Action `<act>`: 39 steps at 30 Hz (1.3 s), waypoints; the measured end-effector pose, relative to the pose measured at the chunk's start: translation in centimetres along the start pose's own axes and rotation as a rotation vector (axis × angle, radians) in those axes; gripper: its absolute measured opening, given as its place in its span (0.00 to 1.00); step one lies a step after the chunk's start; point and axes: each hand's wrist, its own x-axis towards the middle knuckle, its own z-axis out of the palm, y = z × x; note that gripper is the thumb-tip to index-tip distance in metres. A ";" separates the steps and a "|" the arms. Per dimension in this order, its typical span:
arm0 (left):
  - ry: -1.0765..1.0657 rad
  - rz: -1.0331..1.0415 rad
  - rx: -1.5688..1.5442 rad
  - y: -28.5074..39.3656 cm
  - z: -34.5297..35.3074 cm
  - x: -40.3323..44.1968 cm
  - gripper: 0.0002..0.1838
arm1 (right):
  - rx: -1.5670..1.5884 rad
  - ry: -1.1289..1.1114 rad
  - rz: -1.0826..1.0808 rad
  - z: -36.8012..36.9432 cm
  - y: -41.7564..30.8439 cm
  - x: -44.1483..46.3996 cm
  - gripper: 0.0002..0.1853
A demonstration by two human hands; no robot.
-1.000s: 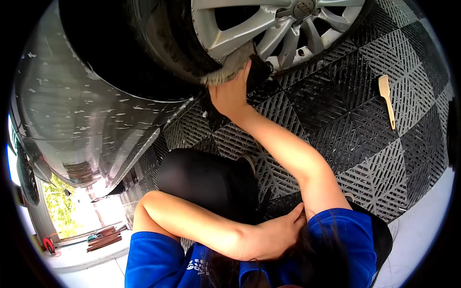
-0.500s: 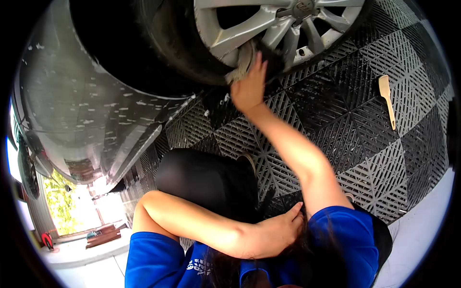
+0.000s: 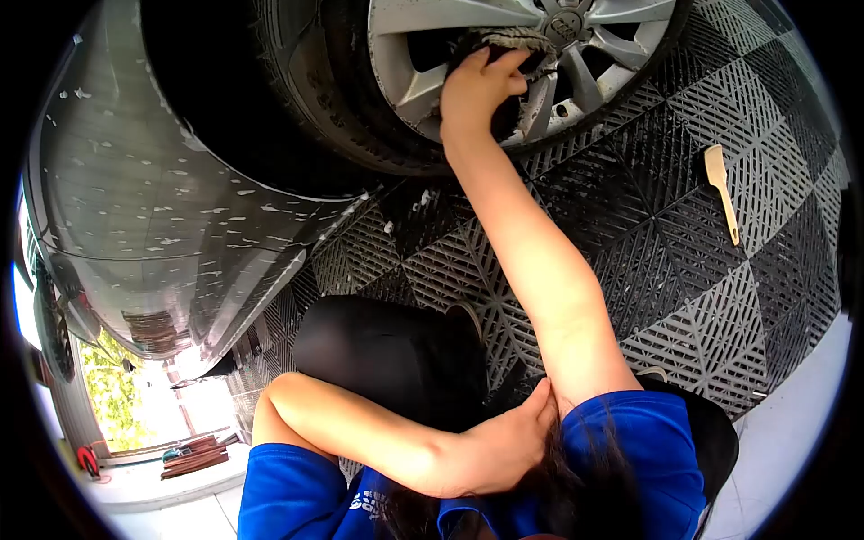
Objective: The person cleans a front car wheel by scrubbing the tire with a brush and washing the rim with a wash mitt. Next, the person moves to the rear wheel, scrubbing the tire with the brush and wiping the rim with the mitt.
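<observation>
My right hand (image 3: 481,90) is closed on a grey and black wash mitt (image 3: 510,38) that lies against the spokes of the silver wheel (image 3: 450,16), just left of its centre cap. The black tyre (image 3: 328,99) surrounds the rim. My left hand (image 3: 513,443) is drawn in near my chest by my right upper arm, its thumb up along the arm; its other fingers are hidden by the arm and hair, and whether it grips anything is not visible.
A dark car body (image 3: 180,207) with foam spots is on the left. A cream-handled brush (image 3: 721,191) lies on the grey and black grid floor (image 3: 711,333) at right. My bent knee (image 3: 387,355) is below the wheel. Brown items (image 3: 195,457) lie at lower left.
My right hand has moved up with the mitt, from the lower rim edge and tyre onto the spokes near the hub. My left hand has stayed near my chest, shifting slightly.
</observation>
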 end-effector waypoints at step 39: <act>0.086 0.083 -0.048 -3.5 1.0 5.8 0.13 | -0.444 -0.248 -0.738 -8.4 -3.2 11.1 0.33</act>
